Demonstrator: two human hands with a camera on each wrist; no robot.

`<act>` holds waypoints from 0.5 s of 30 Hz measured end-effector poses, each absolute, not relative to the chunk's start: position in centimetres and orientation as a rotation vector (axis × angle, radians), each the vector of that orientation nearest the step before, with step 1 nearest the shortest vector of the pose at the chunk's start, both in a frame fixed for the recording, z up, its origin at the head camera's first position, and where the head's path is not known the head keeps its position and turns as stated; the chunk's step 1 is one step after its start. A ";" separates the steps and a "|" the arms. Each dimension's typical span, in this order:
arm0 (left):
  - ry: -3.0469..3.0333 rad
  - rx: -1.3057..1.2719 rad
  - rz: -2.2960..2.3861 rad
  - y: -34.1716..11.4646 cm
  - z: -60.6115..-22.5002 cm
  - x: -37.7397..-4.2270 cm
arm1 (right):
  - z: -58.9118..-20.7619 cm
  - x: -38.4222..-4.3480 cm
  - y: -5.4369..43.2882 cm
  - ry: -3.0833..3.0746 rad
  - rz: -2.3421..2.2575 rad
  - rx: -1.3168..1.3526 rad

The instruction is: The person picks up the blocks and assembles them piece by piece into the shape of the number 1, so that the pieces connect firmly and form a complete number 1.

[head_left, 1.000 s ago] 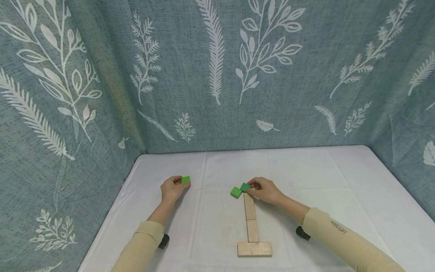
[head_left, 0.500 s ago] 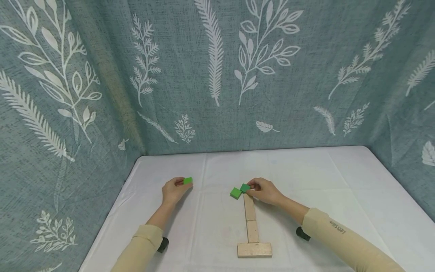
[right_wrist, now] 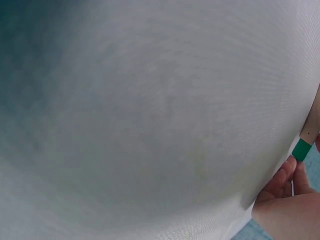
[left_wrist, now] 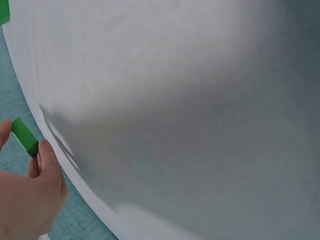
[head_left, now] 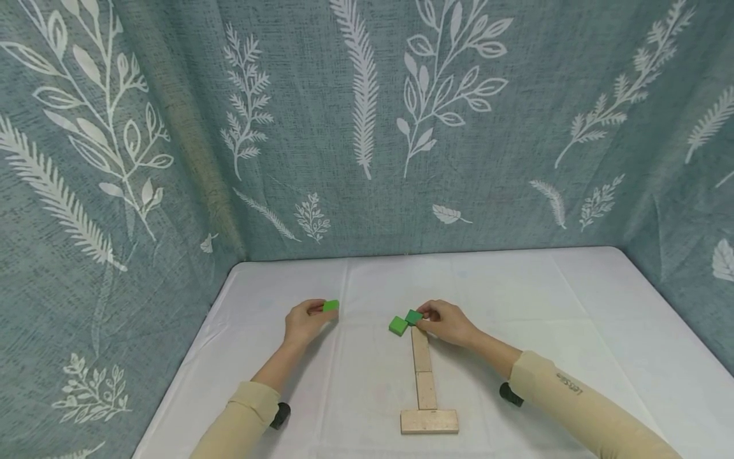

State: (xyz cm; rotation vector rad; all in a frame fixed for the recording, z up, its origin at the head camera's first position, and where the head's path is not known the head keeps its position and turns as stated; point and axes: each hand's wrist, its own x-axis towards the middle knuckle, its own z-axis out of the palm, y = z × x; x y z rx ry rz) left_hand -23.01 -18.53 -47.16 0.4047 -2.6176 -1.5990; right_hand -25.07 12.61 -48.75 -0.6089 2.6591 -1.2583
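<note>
My left hand (head_left: 304,324) pinches a bright green square block (head_left: 331,306) between thumb and fingers, left of the other blocks. In the left wrist view the same block (left_wrist: 25,136) shows edge-on between thumb and fingertips. My right hand (head_left: 450,322) holds a darker green block (head_left: 413,316) by its right side, at the far end of a row of wooden blocks. A second bright green block (head_left: 398,326) lies just left of it, close to its corner. In the right wrist view the dark green block (right_wrist: 301,149) meets the end of a wooden block (right_wrist: 312,120).
Two wooden planks, the far one (head_left: 421,349) and the near one (head_left: 426,390), lie end to end. A crosswise wooden plank (head_left: 429,421) sits at their near end. All rest on a white-covered table (head_left: 516,280), with a patterned curtain (head_left: 367,127) behind.
My left hand has moved to the right with the bright green block, closer to the other blocks. My right hand and the blocks near it stay in place.
</note>
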 end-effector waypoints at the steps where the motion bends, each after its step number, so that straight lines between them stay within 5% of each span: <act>1: -2.618 0.400 -1.602 -18.4 -47.1 -23.0 | -48.8 -25.1 12.6 2.659 -1.260 -0.611; 15: -2.649 0.269 -1.591 -16.5 -47.1 -22.2 | -48.8 -25.1 12.6 2.663 -1.254 -0.597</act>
